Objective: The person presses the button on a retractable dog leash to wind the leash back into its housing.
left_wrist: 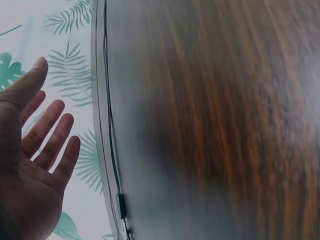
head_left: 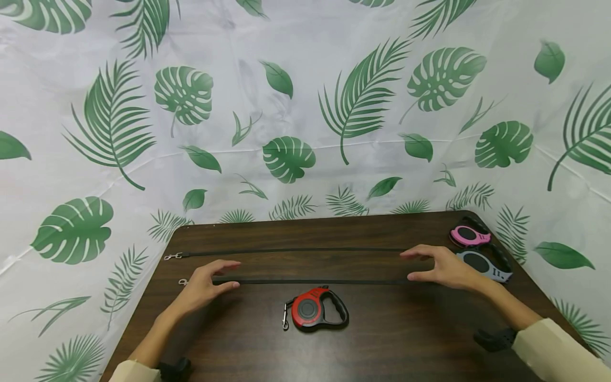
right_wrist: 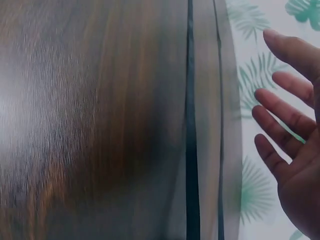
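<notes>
My left hand (head_left: 206, 285) hovers over the left of the table, near the clip end of the nearer black strap (head_left: 305, 281). My right hand (head_left: 446, 267) is held over the other end of the straps, beside a grey retractable dog leash (head_left: 477, 261). Both hands hold nothing; their fingers are spread apart in the wrist views. A farther black strap (head_left: 296, 249) runs parallel, ending in a metal snap hook (head_left: 173, 256). A pink retractable leash (head_left: 464, 235) lies behind the grey one. Between my hands, closer to me, lies a red retractable leash (head_left: 307, 308) with its hook at its left.
The dark wooden table (head_left: 382, 339) has rounded far corners. Behind it and at its sides hangs a white sheet (head_left: 305, 116) printed with green leaves. Dark bands (head_left: 496, 339) sit at my wrists, by the light sleeves (head_left: 553, 347).
</notes>
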The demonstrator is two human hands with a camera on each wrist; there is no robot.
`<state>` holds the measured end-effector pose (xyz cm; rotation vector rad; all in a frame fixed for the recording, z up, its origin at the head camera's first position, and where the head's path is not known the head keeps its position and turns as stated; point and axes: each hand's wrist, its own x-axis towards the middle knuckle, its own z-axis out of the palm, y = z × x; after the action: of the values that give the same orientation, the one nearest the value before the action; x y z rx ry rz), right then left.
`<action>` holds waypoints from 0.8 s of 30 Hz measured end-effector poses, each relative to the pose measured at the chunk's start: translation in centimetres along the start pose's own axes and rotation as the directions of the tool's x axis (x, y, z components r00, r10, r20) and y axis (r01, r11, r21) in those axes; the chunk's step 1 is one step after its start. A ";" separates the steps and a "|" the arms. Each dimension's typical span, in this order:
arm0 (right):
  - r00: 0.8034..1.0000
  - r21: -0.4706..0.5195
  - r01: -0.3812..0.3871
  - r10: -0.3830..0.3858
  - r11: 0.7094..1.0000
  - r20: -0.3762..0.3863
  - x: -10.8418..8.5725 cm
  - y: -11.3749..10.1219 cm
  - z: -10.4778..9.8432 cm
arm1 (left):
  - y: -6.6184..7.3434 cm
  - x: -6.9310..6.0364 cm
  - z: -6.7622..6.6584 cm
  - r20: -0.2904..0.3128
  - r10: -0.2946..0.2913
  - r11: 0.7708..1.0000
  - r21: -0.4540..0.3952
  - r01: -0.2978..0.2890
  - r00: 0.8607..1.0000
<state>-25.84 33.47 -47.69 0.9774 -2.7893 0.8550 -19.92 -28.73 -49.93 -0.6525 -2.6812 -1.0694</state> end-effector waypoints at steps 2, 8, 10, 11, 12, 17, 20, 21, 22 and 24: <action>1.000 -0.010 -0.015 0.015 1.000 -0.003 -0.3 0.3 -0.5 | -0.2 -0.2 -0.2 -0.006 -0.006 1.000 0.007 0.006 1.000; 1.000 -0.048 -0.025 0.025 0.999 -0.009 -1.2 1.1 -2.3 | -1.0 -1.0 -0.9 -0.040 -0.033 0.999 0.030 0.034 0.999; 1.000 -0.067 -0.022 0.021 0.998 -0.016 -1.5 1.4 -3.0 | -1.2 -1.2 -1.0 -0.050 -0.036 0.998 0.044 0.038 0.998; 0.999 -0.075 -0.024 0.022 0.997 -0.023 -1.6 1.6 -3.3 | -1.3 -1.2 -1.1 -0.058 -0.033 0.998 0.056 0.037 0.998; 0.999 -0.089 -0.028 0.026 0.996 -0.029 -1.8 1.8 -3.5 | -1.4 -1.3 -1.1 -0.066 -0.029 0.997 0.064 0.033 0.997; 0.996 -0.108 -0.091 0.090 0.990 -0.015 -2.7 2.7 -4.8 | -1.9 -1.5 -1.4 -0.091 0.006 0.995 0.095 0.003 0.996; 0.993 -0.139 -0.116 0.116 0.983 -0.012 -3.4 3.4 -5.5 | -2.4 -1.6 -1.6 -0.100 0.024 0.994 0.112 -0.013 0.995; 0.993 -0.158 -0.114 0.112 0.981 -0.020 -3.6 3.6 -5.7 | -2.6 -1.7 -1.6 -0.103 0.027 0.993 0.117 -0.015 0.994; 0.994 -0.185 -0.111 0.107 0.976 -0.030 -3.9 3.9 -5.9 | -2.8 -1.8 -1.7 -0.108 0.030 0.992 0.129 -0.016 0.994; 0.994 -0.228 -0.101 0.091 0.968 -0.054 -4.4 4.5 -6.4 | -3.1 -2.0 -1.9 -0.112 0.041 0.989 0.148 -0.024 0.993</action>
<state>-25.79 42.19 -45.50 0.7835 -2.8371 0.5362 -19.52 -32.68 -51.08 -0.5866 -2.6101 -0.8647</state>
